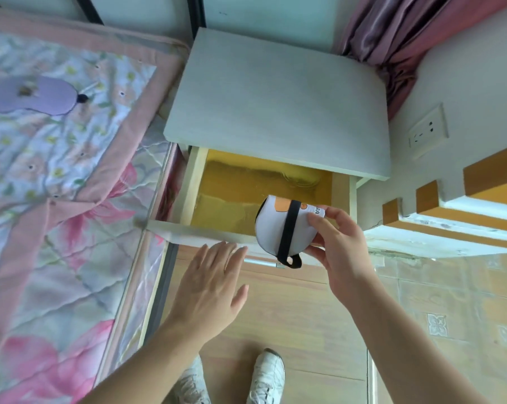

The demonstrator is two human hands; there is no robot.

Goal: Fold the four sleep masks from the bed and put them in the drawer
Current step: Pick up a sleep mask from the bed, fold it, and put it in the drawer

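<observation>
My right hand (338, 243) pinches a folded white sleep mask (271, 228) with an orange patch and a black elastic strap, held over the front right corner of the open drawer (208, 230). The drawer's bottom is lined in yellow and looks bare. My left hand (210, 290) hovers flat with fingers spread, just in front of the drawer's front panel, holding nothing. A purple sleep mask (33, 96) lies unfolded on the floral quilt (51, 182) at the upper left of the bed.
The white nightstand top (278, 103) overhangs the back of the drawer. A pink curtain (398, 33) hangs at the upper right, beside a wall socket (427, 131). Wooden steps (453, 208) stand to the right. My white shoes (265, 377) are on the floor below.
</observation>
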